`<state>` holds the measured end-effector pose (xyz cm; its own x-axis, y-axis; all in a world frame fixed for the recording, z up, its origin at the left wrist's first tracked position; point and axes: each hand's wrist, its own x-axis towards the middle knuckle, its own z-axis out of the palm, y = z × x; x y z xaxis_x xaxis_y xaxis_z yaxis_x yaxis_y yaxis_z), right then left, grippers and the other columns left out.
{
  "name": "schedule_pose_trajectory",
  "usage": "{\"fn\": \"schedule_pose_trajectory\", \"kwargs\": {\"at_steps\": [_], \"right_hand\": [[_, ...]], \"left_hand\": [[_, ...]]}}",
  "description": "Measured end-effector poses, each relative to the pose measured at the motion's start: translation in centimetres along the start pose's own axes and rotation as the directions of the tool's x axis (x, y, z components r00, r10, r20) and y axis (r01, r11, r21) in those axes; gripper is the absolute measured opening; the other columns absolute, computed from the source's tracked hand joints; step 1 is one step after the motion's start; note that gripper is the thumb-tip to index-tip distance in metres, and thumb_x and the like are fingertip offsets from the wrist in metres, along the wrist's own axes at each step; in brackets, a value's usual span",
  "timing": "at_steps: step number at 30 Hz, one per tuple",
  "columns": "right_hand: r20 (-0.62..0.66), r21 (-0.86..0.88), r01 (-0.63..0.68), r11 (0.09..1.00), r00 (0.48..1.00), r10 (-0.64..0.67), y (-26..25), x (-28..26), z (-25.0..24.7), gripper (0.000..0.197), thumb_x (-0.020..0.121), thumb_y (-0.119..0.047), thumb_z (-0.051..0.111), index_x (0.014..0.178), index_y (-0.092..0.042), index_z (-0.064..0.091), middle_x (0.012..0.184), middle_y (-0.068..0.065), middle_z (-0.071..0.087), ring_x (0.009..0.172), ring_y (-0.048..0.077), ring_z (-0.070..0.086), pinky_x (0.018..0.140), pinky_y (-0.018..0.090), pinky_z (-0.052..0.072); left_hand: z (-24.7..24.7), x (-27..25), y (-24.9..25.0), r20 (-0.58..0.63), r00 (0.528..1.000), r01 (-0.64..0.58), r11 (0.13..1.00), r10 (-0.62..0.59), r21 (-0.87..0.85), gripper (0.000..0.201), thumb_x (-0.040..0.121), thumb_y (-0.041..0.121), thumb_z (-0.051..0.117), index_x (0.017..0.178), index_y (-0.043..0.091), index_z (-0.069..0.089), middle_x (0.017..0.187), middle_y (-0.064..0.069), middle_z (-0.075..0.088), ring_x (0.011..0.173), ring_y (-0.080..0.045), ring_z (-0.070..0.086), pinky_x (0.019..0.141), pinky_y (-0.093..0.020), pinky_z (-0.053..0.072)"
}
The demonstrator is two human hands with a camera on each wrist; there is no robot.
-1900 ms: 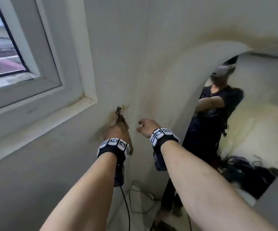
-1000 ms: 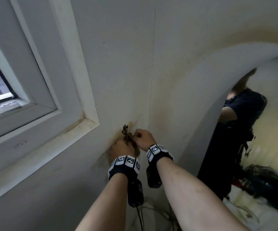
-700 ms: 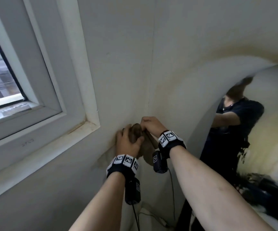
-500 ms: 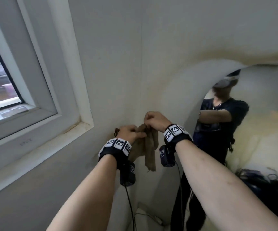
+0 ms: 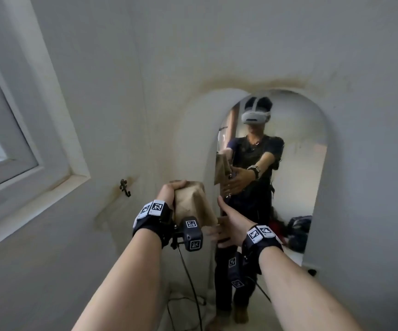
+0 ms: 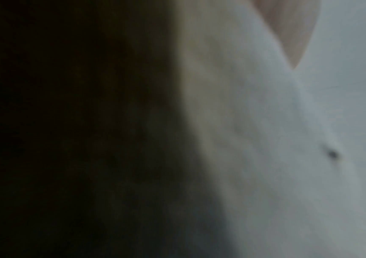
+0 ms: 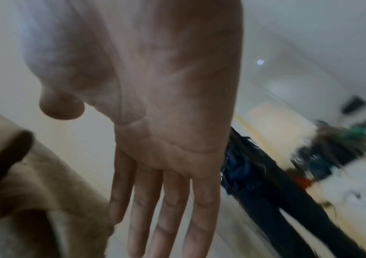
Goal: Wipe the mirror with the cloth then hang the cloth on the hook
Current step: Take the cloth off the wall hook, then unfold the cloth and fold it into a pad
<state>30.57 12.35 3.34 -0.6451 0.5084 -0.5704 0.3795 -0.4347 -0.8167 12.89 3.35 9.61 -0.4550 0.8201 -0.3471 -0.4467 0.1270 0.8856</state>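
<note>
The arched mirror (image 5: 286,168) stands just beyond both hands, and the tan cloth (image 5: 194,204) hangs between them in front of its left edge. The left hand (image 5: 170,191) grips the cloth's top, seemingly bunched, while the right hand (image 5: 229,225) spreads flat-fingered beside its lower edge. The bare hook (image 5: 124,187) is left of the left hand.

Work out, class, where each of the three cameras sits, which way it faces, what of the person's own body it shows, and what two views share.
Head: on the person's head, facing the arched mirror, hook and wall; shows both forearms, left hand gripping the cloth, right hand flat.
Left wrist: on the left wrist; dark and blurred, mostly pale wall.
Right wrist: on the right wrist, along the open palm.
Shared: head and right wrist both show the cloth.
</note>
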Motion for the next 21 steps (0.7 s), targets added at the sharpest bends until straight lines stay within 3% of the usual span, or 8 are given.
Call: {"fn": "schedule_pose_trajectory", "kwargs": {"at_steps": [2,5,10,13,15,17,19,21], "right_hand": [[0.001,0.136,0.06,0.989,0.998,-0.06,0.5,-2.6,0.4,0.092,0.067,-0.088,0.048,0.114,-0.011,0.067,0.111,0.012,0.071,0.114,0.034,0.061,0.094,0.044,0.045],[-0.005,0.322,0.159,0.933,0.986,-0.166,0.7,-6.6,0.7,0.056,0.084,-0.067,0.051,0.087,-0.015,0.073,0.082,0.005,0.074,0.087,0.023,0.069,0.092,0.042,0.047],[-0.035,0.43,0.119,0.895,0.993,-0.115,1.3,-10.2,0.4,0.07,0.082,-0.071,0.054,0.106,-0.008,0.074,0.111,0.018,0.07,0.111,0.034,0.061,0.106,0.047,0.04],[-0.097,0.41,0.236,0.881,0.972,-0.215,1.1,-11.1,0.8,0.035,0.082,-0.035,0.07,0.102,-0.006,0.071,0.099,0.018,0.068,0.09,0.03,0.064,0.091,0.039,0.048],[-0.266,0.341,0.366,0.866,0.921,-0.285,0.8,-11.9,-0.2,0.02,0.081,-0.009,0.069,0.098,0.001,0.07,0.095,0.023,0.068,0.086,0.036,0.067,0.087,0.045,0.052],[-0.476,0.251,0.491,0.834,0.813,-0.336,0.4,-12.9,-1.9,0.035,0.07,0.001,0.075,0.105,0.001,0.066,0.097,0.023,0.069,0.09,0.038,0.068,0.086,0.047,0.055],[-0.593,0.201,0.566,0.799,0.72,-0.361,-0.2,-14.2,-3.3,0.037,0.069,0.007,0.073,0.101,-0.008,0.059,0.091,0.015,0.066,0.086,0.032,0.064,0.074,0.041,0.054],[-0.6,0.215,0.611,0.762,0.698,-0.391,-0.7,-15.2,-4.7,0.038,0.076,0.01,0.067,0.102,-0.013,0.052,0.088,0.012,0.06,0.074,0.025,0.059,0.059,0.033,0.048]], "left_hand": [[1.1,-1.7,-1.1,0.04,0.999,0.026,0.999,-0.024,-0.028,0.017,0.086,0.025,0.064,0.097,0.012,0.066,0.07,-0.013,0.066,0.06,-0.029,0.061,0.063,-0.034,0.048],[2.8,-4.1,-2.2,0.091,0.995,0.038,0.995,-0.03,-0.089,0.016,0.089,0.023,0.061,0.1,0.012,0.064,0.074,-0.014,0.065,0.063,-0.029,0.061,0.065,-0.035,0.049],[5.4,-6.9,-2.6,0.146,0.987,0.092,0.979,-0.066,-0.183,0.025,0.089,0.024,0.06,0.105,0.006,0.065,0.08,-0.013,0.067,0.07,-0.029,0.061,0.076,-0.038,0.051],[6.5,-8.2,-3.0,0.152,0.985,0.105,0.983,-0.082,-0.148,0.031,0.089,0.029,0.06,0.101,0.002,0.069,0.084,-0.016,0.068,0.076,-0.034,0.062,0.094,-0.045,0.048],[6.8,-9.2,-3.0,0.134,0.988,0.089,0.992,-0.077,-0.085,0.031,0.09,0.029,0.059,0.089,0.001,0.072,0.08,-0.018,0.07,0.074,-0.035,0.064,0.083,-0.045,0.052],[6.5,-8.9,-2.6,0.083,0.996,0.04,0.999,-0.041,0.015,0.027,0.085,0.032,0.067,0.084,0.006,0.073,0.085,-0.018,0.072,0.078,-0.033,0.067,0.077,-0.041,0.054],[5.4,-6.8,-2.4,0.024,0.999,-0.038,0.973,0.034,0.228,0.033,0.067,0.038,0.084,0.082,0.01,0.074,0.098,-0.016,0.073,0.088,-0.031,0.069,0.085,-0.041,0.055],[4.9,-5.8,-2.2,0.061,0.993,-0.113,0.931,0.097,0.348,0.032,0.056,0.03,0.089,0.077,0.01,0.077,0.098,-0.016,0.075,0.092,-0.032,0.07,0.091,-0.046,0.055]]}}
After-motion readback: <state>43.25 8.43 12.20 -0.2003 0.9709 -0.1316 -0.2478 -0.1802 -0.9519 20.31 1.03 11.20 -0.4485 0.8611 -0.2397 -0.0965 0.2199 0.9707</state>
